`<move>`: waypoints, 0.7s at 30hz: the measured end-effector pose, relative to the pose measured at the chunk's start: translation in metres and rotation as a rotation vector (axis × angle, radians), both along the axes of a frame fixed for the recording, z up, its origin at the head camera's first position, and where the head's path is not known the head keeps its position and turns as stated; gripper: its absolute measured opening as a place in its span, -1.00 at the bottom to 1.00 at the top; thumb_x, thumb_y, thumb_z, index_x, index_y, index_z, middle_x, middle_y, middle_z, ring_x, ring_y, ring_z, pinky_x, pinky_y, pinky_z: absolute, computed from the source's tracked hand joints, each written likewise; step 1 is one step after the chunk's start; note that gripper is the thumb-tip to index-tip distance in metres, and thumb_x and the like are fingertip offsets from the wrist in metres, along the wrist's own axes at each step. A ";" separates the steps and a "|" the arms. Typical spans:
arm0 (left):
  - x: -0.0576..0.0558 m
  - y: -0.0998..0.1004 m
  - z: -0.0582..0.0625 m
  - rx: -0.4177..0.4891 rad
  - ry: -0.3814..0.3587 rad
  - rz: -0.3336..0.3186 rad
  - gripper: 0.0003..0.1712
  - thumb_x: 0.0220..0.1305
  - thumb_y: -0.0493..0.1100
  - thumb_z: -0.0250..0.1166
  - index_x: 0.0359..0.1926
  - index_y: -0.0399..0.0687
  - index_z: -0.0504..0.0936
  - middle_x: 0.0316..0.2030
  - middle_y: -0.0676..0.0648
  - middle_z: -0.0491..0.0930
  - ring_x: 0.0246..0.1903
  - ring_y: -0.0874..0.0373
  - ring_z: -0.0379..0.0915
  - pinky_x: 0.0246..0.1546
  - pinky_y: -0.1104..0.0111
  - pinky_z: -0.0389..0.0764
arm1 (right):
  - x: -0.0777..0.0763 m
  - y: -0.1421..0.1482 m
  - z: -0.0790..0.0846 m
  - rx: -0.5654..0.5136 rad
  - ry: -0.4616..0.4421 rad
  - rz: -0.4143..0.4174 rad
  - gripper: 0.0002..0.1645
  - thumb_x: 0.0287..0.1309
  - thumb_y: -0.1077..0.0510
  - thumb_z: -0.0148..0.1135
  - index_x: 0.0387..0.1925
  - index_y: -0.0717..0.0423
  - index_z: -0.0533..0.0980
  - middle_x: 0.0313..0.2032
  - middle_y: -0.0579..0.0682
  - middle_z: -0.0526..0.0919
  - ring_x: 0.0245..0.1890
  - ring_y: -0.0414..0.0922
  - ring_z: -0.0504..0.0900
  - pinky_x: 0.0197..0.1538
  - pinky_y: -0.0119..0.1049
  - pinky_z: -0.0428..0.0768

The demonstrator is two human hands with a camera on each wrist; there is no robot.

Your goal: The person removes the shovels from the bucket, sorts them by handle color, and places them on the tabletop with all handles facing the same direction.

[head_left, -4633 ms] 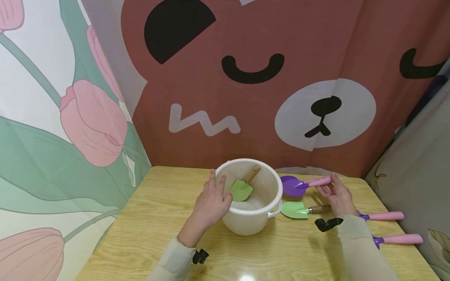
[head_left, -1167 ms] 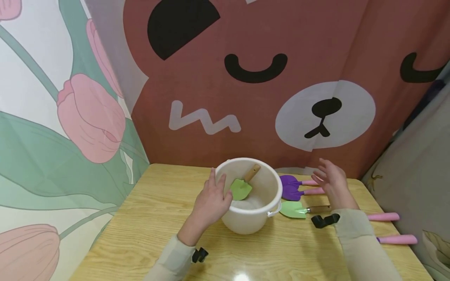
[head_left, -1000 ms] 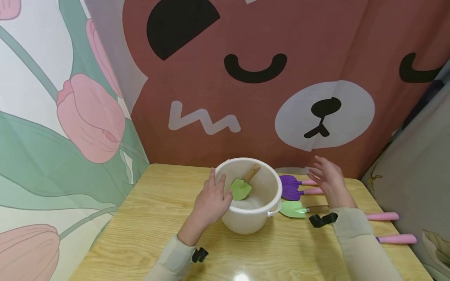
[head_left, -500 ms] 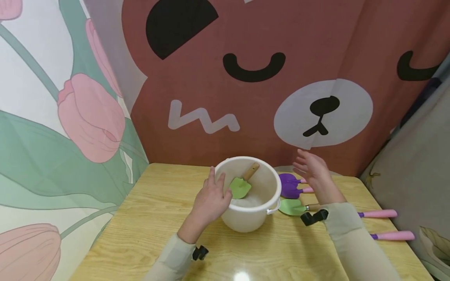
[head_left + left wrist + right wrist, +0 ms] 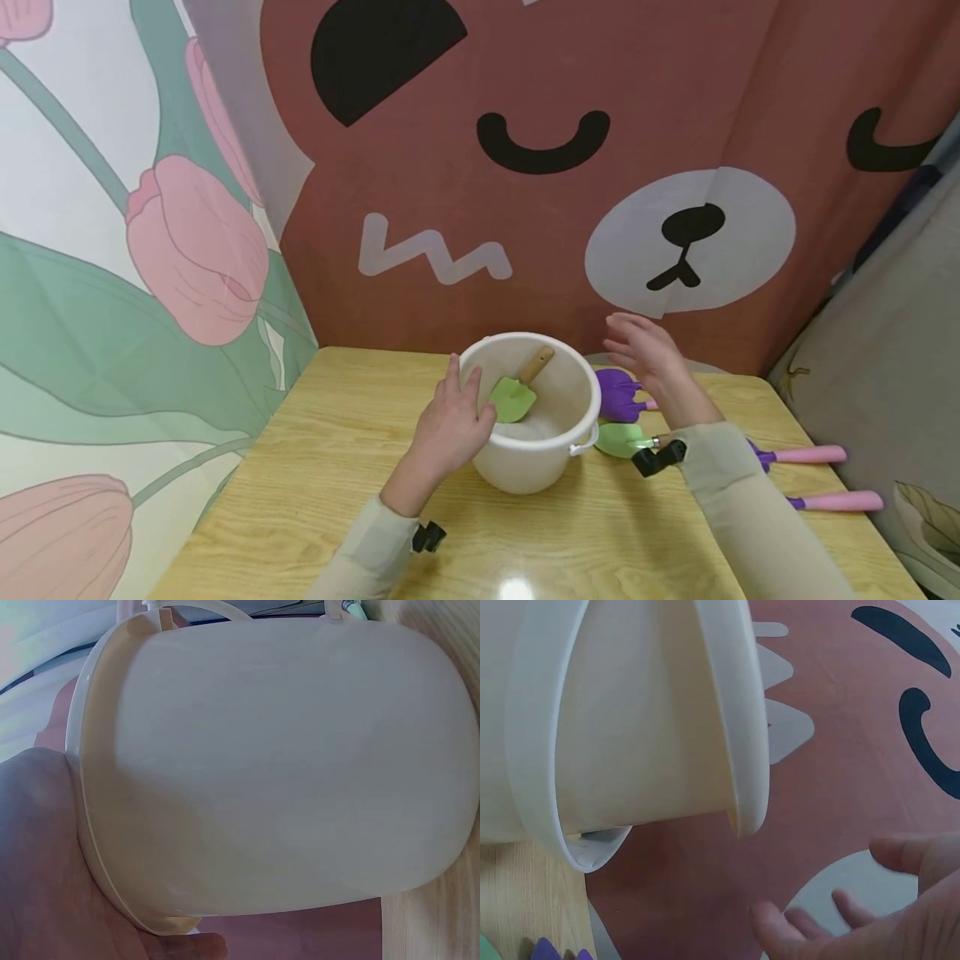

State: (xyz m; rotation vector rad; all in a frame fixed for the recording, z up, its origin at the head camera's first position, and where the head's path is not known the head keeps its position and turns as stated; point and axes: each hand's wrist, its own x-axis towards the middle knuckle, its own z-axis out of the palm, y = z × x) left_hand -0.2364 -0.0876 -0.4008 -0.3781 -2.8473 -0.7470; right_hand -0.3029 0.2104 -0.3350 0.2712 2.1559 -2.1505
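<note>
A white bucket [image 5: 525, 475] stands upright on the table, its handle hanging at the right side. Inside it leans a small hand trowel [image 5: 513, 402] with a green blade and wooden handle. My left hand [image 5: 450, 429] rests on the bucket's left rim with fingers spread and fairly straight. My right hand [image 5: 645, 350] hovers right of the bucket, fingers loosely extended and nothing in them. Below it two purple toy shovels [image 5: 618, 396] lie side by side, their pink handles mostly hidden by the hand. A light green trowel [image 5: 621, 441] lies nearer, its wooden handle partly behind my wrist.
Two pink-handled tools [image 5: 813, 454] with purple necks lie at the table's right edge, partly covered by my right sleeve. A printed bear curtain [image 5: 540, 250] hangs right behind the wooden table [image 5: 337, 467], with a tulip curtain [image 5: 198, 250] on the left.
Earlier my right hand held a purple shovel's pink handle, then let go of it. Since then the empty hand has moved left toward the bucket. My left hand stays on the rim.
</note>
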 end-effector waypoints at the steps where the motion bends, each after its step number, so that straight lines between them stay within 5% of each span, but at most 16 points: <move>1: 0.000 0.000 0.000 -0.002 -0.001 0.000 -0.24 0.45 0.17 -0.08 0.53 -0.08 0.25 0.60 -0.28 -0.18 0.38 -0.20 0.22 0.04 -0.06 0.55 | -0.001 -0.001 0.000 0.020 0.006 0.016 -0.18 0.48 -0.07 0.08 0.57 0.13 0.06 0.56 0.19 0.08 0.49 0.19 0.22 0.44 0.02 0.28; 12: -0.001 0.001 0.002 -0.004 -0.016 -0.006 -0.23 0.46 0.18 -0.09 0.55 -0.08 0.23 0.60 -0.28 -0.19 0.39 -0.20 0.22 0.02 -0.04 0.56 | -0.012 -0.005 -0.006 0.081 0.089 0.163 -0.27 0.48 0.09 0.11 0.53 0.18 0.13 0.47 0.28 0.21 0.46 0.22 0.25 0.44 0.06 0.28; 21: -0.001 0.001 0.001 -0.001 -0.017 -0.001 -0.24 0.45 0.17 -0.09 0.54 -0.07 0.23 0.60 -0.27 -0.19 0.39 -0.20 0.22 -0.02 -0.03 0.57 | -0.018 0.002 -0.017 0.344 0.234 0.356 -0.29 0.39 0.03 0.25 0.47 0.09 0.28 0.42 0.21 0.32 0.40 0.20 0.36 0.37 0.08 0.38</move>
